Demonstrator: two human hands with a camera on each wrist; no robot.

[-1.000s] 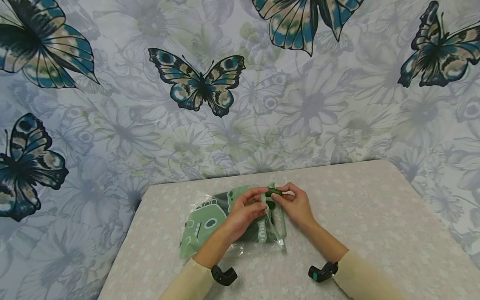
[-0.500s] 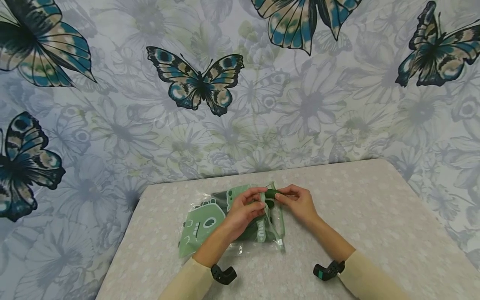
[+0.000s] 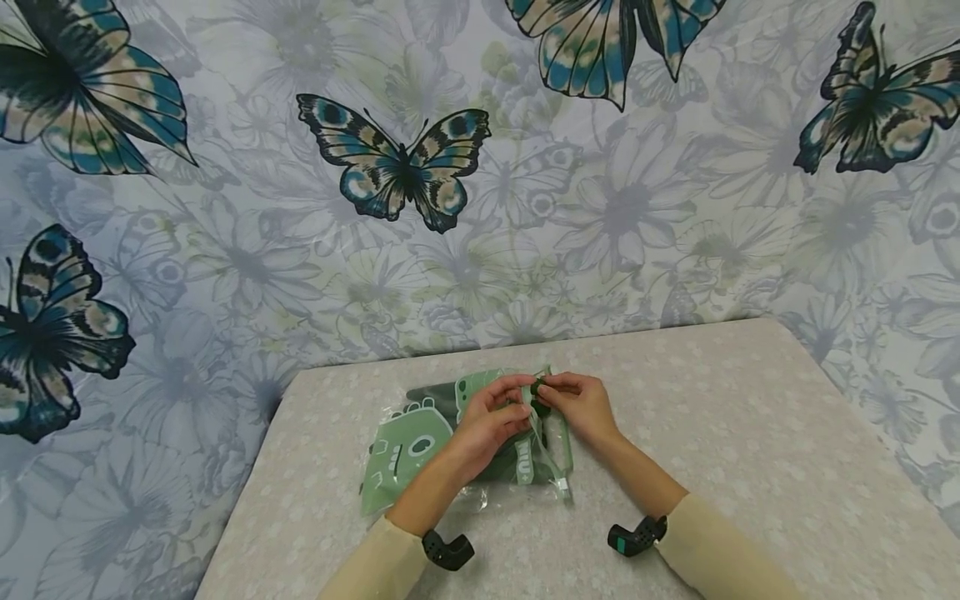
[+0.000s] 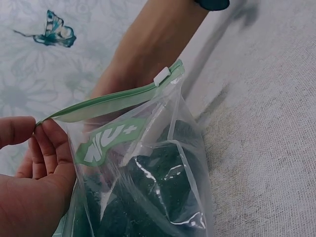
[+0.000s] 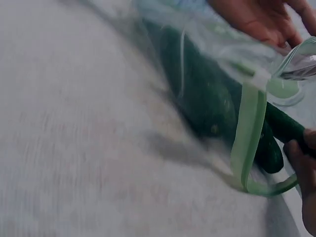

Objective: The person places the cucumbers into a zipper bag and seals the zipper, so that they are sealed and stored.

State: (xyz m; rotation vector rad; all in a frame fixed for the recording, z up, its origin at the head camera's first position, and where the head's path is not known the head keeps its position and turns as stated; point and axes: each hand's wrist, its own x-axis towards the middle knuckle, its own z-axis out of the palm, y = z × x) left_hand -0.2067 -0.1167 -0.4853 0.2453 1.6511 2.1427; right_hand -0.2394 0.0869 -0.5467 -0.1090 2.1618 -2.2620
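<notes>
A clear zip bag (image 3: 408, 462) with green dinosaur-like print lies on the table, its mouth facing right. My left hand (image 3: 487, 425) pinches the green zip edge (image 4: 106, 103) at the mouth between thumb and finger. With its fingertips, my right hand (image 3: 591, 408) grips the outer end of a cucumber (image 5: 284, 123). The rest of that cucumber passes through the mouth into the bag. More dark green cucumbers (image 5: 197, 89) lie inside, seen through the plastic in the right wrist view. A white slider (image 4: 161, 76) sits near one end of the zip.
The table (image 3: 712, 400) has a pale patterned cover. Behind it rises a wall (image 3: 585, 250) with a flower and butterfly print. A black wrist device (image 3: 447, 550) is on the left arm, and another (image 3: 636, 536) on the right.
My right hand has drawn back slightly to the right, then come left. Less of the cucumber shows outside the bag, and a dark shape inside reaches farther left. The left hand stays put.
</notes>
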